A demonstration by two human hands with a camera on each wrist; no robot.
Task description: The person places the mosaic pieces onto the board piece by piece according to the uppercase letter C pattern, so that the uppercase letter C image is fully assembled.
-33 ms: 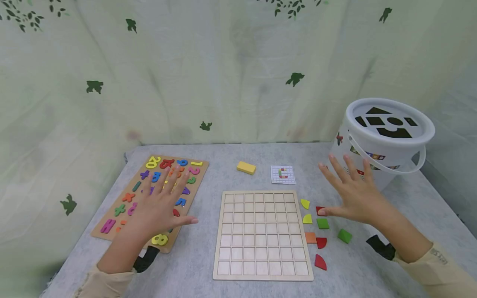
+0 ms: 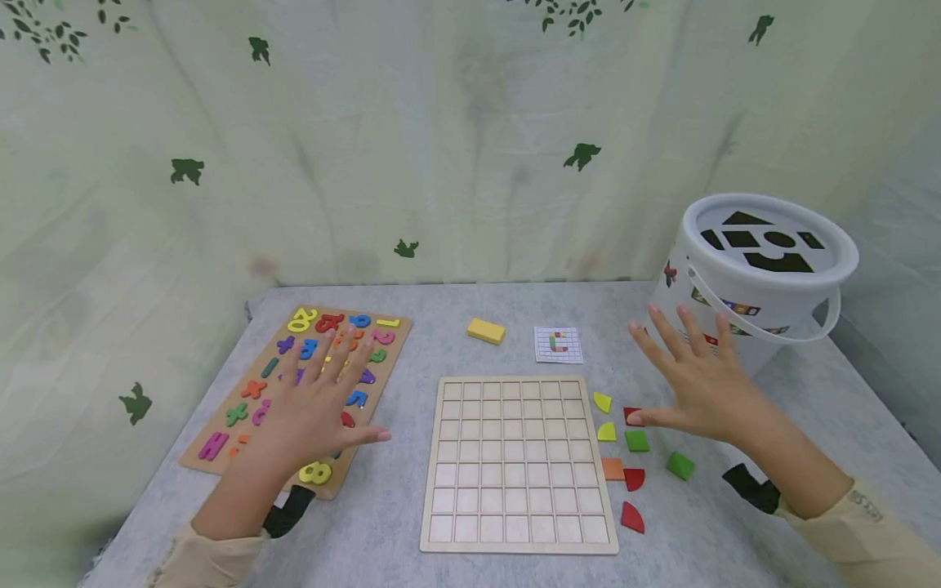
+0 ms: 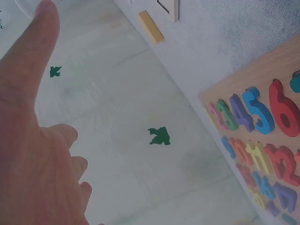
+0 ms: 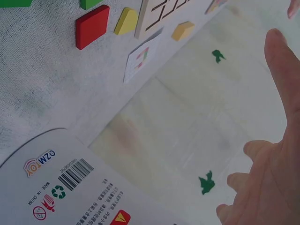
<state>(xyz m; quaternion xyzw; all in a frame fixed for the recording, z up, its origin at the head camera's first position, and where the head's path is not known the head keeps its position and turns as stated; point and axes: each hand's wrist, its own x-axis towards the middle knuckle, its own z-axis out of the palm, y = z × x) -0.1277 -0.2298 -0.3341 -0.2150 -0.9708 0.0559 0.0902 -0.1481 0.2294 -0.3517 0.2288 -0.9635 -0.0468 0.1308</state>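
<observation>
Two boards (image 2: 513, 449), one bucket (image 2: 768, 282), one card (image 2: 559, 345), one yellow block (image 2: 486, 331), eight loose tiles (image 2: 637, 441)

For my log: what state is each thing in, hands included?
left hand: open, fingers spread, empty
right hand: open, fingers spread, empty
grid board: flat, cells unfilled
colored pieces: loose, right of the grid board
number board: flat, bearing colored numbers
bucket: upright, lid on, handle down
card: pattern side up
yellow block: lying flat
</observation>
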